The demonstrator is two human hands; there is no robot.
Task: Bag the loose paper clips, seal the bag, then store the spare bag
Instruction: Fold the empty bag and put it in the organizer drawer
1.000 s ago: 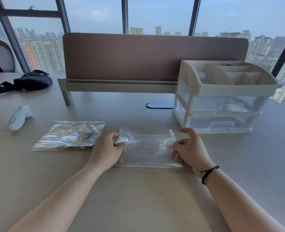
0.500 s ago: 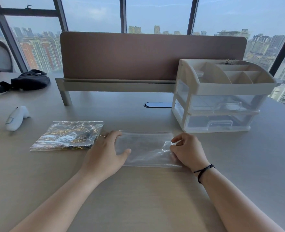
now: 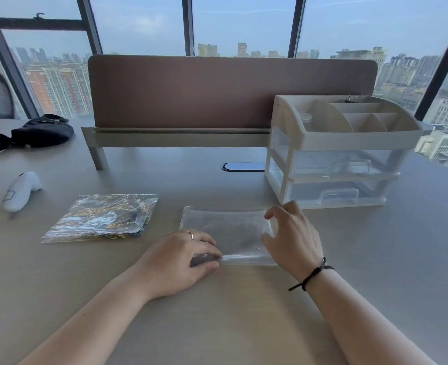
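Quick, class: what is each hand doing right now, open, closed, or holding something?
Left hand: pinches the near edge of the clear bag on the desk.
Right hand: open, fingers spread, resting on the bag's right end.

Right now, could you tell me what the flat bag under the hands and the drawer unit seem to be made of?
Flat bag: thin clear plastic film, glossy; the desk shows through. Drawer unit: apparently rigid plastic, with an opaque cream matte frame and transparent drawers.

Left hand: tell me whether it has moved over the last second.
Yes. The left hand slid toward the person, from the clear bag's far left corner to its near edge, judged against the filled bag.
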